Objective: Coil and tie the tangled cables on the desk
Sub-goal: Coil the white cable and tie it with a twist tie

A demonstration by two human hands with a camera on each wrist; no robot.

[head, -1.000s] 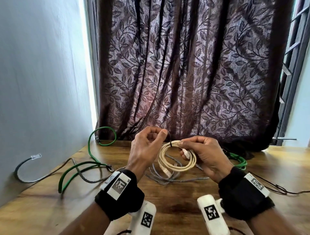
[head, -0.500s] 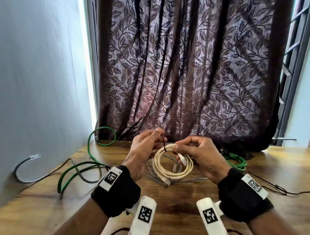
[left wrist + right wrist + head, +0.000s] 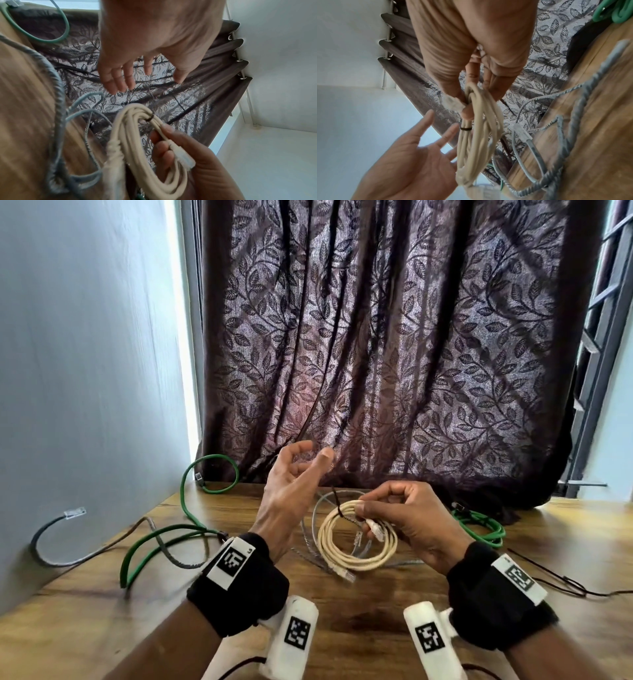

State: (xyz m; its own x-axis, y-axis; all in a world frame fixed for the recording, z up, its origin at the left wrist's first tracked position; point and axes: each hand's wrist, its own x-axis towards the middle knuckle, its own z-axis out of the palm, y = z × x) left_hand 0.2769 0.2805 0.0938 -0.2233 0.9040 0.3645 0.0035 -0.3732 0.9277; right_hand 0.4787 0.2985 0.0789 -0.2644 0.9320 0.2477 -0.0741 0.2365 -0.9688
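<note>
Cream cable coil (image 3: 356, 537) hangs just above the counter (image 3: 376, 604), pinched in your right hand (image 3: 407, 520) beside the dark tie (image 3: 337, 505) so the loops stay bundled; your left hand (image 3: 291, 491) hovers relaxed, holding nothing.

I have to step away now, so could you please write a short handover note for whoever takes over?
Left hand: open, raised, holding nothing.
Right hand: pinches the cream coiled network cable above the wooden desk.
Done: cream coil bound by a thin dark tie.
Left: the grey braided cable and long green cable lie loose at left; a pale grey cable sits under the coil; a green bundle lies at right, tie not visible.
</note>
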